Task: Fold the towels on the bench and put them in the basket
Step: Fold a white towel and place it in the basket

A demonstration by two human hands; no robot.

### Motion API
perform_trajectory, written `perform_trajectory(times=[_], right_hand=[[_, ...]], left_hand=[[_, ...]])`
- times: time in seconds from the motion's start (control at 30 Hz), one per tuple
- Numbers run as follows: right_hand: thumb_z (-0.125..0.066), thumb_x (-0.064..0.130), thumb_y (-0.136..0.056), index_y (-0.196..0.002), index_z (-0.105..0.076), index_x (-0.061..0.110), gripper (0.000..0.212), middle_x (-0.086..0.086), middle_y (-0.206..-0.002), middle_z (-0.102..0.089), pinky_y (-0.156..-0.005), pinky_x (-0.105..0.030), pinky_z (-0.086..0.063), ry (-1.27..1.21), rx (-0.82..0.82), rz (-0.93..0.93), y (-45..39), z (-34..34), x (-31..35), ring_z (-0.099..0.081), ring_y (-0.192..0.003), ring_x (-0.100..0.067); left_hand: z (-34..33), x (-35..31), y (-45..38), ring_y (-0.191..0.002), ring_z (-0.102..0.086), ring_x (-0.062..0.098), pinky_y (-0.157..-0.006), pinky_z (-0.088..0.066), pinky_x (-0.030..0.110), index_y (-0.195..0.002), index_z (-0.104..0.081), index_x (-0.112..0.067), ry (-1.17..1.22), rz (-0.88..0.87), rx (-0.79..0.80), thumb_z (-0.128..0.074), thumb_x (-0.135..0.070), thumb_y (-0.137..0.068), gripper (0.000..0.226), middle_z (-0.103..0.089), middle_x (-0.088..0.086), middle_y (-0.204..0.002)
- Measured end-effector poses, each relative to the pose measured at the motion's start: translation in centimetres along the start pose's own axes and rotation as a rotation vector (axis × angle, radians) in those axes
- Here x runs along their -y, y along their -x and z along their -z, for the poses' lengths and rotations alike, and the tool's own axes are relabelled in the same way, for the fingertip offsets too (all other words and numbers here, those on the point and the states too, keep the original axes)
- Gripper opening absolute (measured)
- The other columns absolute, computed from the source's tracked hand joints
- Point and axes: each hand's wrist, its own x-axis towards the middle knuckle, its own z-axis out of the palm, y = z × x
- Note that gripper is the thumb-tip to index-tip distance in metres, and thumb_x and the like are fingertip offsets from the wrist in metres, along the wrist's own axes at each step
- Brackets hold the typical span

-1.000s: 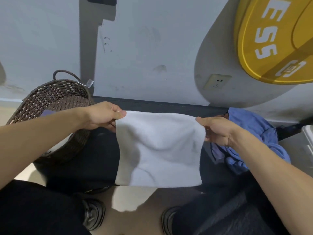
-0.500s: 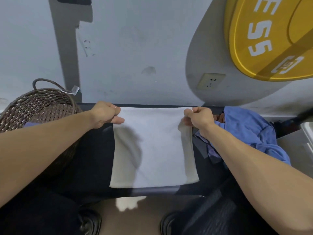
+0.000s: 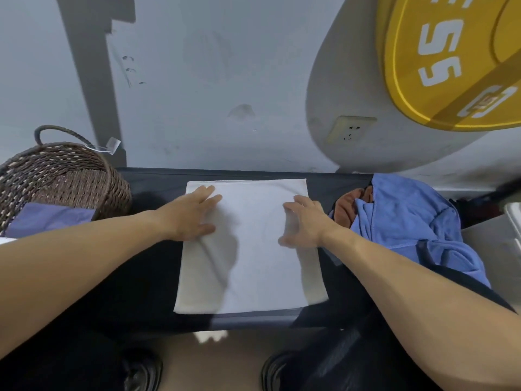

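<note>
Head view showed the white towel (image 3: 251, 244) spread flat across the bench (image 3: 152, 187), both the left hand (image 3: 191, 214) and right hand (image 3: 304, 221) pressing it with fingers spread; the basket (image 3: 62, 176) stood at the bench's left end.

A yellow weight plate (image 3: 456, 60) hangs above a wall socket (image 3: 351, 130).

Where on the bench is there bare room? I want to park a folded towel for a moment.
Bare black bench shows between the wicker basket and the white towel, though the left forearm crosses it. Right of the towel it is crowded: the blue towel and an orange cloth are heaped there.
</note>
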Motion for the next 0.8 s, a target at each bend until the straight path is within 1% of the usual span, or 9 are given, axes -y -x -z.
perform_trajectory(times=[0.07,0.17,0.23,0.3,0.33,0.4,0.53,0.6,0.8], right_hand=[[-0.073,0.049,-0.077,-0.15,-0.026,0.026,0.089,0.008,-0.16,-0.01,-0.114,-0.047,-0.028,0.028,-0.032,-0.016,-0.3,-0.2,-0.5,-0.012,-0.145,-0.025],[-0.062,0.059,-0.079,-0.151,-0.023,0.026,0.088,0.008,-0.159,-0.013,-0.111,-0.049,-0.028,0.052,-0.073,-0.04,-1.4,-0.1,-0.8,-0.016,-0.142,-0.029],[-0.052,0.059,-0.084,-0.147,-0.027,0.025,0.076,0.005,-0.156,-0.019,-0.108,-0.048,-0.029,0.046,-0.106,-0.051,-2.4,0.2,-0.8,-0.021,-0.138,-0.031],[-0.046,0.05,-0.092,-0.143,-0.033,0.025,0.058,-0.002,-0.15,-0.026,-0.103,-0.047,-0.032,0.054,-0.157,-0.068,-3.8,0.5,-0.8,-0.027,-0.132,-0.032],[-0.044,0.045,-0.096,-0.142,-0.035,0.026,0.051,-0.005,-0.147,-0.029,-0.101,-0.046,-0.033,0.06,-0.188,-0.081,-4.6,0.8,-0.9,-0.03,-0.129,-0.033],[-0.042,0.037,-0.101,-0.142,-0.038,0.027,0.043,-0.007,-0.143,-0.033,-0.099,-0.047,-0.035,0.067,-0.236,-0.098,-5.9,1.1,-1.1,-0.033,-0.126,-0.032],[-0.036,0.033,-0.104,-0.141,-0.044,0.028,0.037,-0.007,-0.14,-0.038,-0.1,-0.048,-0.036,-0.021,-0.268,-0.112,-8.0,1.6,-1.7,-0.036,-0.125,-0.031],[-0.039,0.033,-0.103,-0.138,-0.046,0.029,0.035,-0.007,-0.138,-0.04,-0.098,-0.047,-0.036,-0.07,-0.27,-0.109,-8.5,1.7,-2.1,-0.036,-0.124,-0.031],[-0.046,0.034,-0.099,-0.126,-0.049,0.03,0.028,-0.004,-0.131,-0.042,-0.086,-0.039,-0.031,-0.149,-0.316,-0.128,-9.5,1.4,-2.6,-0.038,-0.117,-0.028]], left_hand=[[0.6,0.4,-0.6,-0.153,0.001,0.019,-0.123,-0.011,0.034,-0.158,-0.005,-0.02,-0.001,0.054,-0.008,-0.054,-0.055,-0.093,0.089,0.006,0.003,-0.166],[1.8,0.9,-1.4,-0.153,0.002,0.02,-0.123,-0.013,0.039,-0.157,-0.007,-0.017,0.085,0.161,0.017,-0.051,-0.045,-0.098,0.079,0.002,0.006,-0.166],[2.5,1.1,-1.9,-0.149,-0.016,0.025,-0.12,-0.02,0.041,-0.153,-0.024,-0.016,0.099,0.17,-0.027,-0.052,-0.037,-0.099,0.065,-0.018,0.009,-0.161],[3.4,1.2,-2.4,-0.131,-0.041,0.028,-0.11,-0.033,0.043,-0.139,-0.046,-0.014,0.12,0.183,-0.129,-0.054,-0.033,-0.097,0.047,-0.045,0.008,-0.138],[3.7,1.2,-2.7,-0.121,-0.047,0.028,-0.105,-0.037,0.043,-0.13,-0.054,-0.012,0.147,0.192,-0.183,-0.056,-0.031,-0.096,0.039,-0.051,0.007,-0.123],[4.1,1.3,-3.2,-0.108,-0.052,0.026,-0.096,-0.041,0.04,-0.115,-0.06,-0.01,0.205,0.225,-0.243,-0.061,-0.026,-0.093,0.027,-0.051,0.003,-0.104],[4.0,1.9,-3.8,-0.096,-0.053,0.026,-0.082,-0.042,0.035,-0.098,-0.063,-0.008,0.258,0.276,-0.258,-0.065,-0.018,-0.089,0.014,-0.051,0.005,-0.096],[4.0,2.1,-4.3,-0.09,-0.054,0.03,-0.076,-0.043,0.037,-0.089,-0.061,-0.003,0.276,0.275,-0.29,-0.061,-0.012,-0.089,0.01,-0.053,0.01,-0.094],[4.6,2.5,-5.2,-0.082,-0.048,0.018,-0.076,-0.04,0.03,-0.087,-0.062,-0.016,0.336,0.19,-0.184,-0.071,-0.021,-0.087,0.011,-0.046,0.001,-0.092]])
